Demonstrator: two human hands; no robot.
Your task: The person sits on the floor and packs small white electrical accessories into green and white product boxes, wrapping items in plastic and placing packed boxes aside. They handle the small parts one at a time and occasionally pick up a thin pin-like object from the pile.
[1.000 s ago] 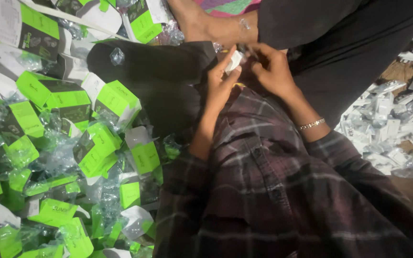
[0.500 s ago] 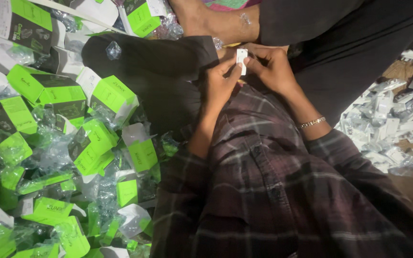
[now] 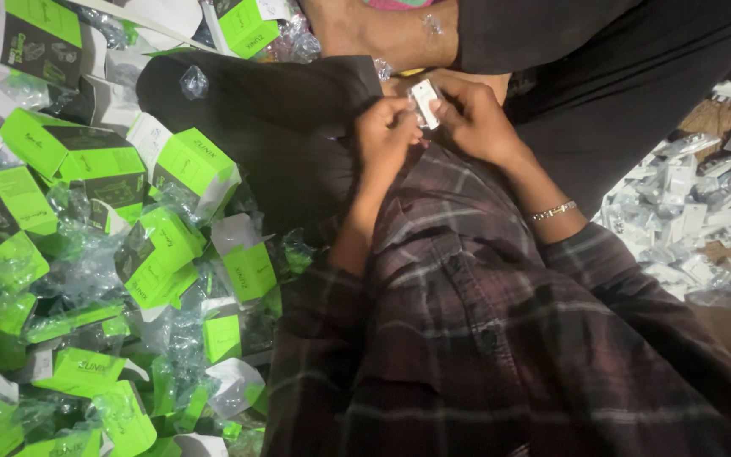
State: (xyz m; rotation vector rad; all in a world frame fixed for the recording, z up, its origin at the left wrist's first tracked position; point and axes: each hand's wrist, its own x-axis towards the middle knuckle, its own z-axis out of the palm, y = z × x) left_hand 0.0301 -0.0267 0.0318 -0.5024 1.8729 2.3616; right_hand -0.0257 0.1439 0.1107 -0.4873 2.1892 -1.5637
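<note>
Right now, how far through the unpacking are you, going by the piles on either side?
Done: a heap of white parts lies to the right, and opened green boxes with crumpled clear wrappers lie to the left. In hand: the left hand and right hand both pinch one small white part. Left: I cannot tell whether any green boxes are unopened.

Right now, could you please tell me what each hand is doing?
Left hand: fingers closed, pinching the edge of the small white part.
Right hand: fingers closed around the same small white part.
</note>
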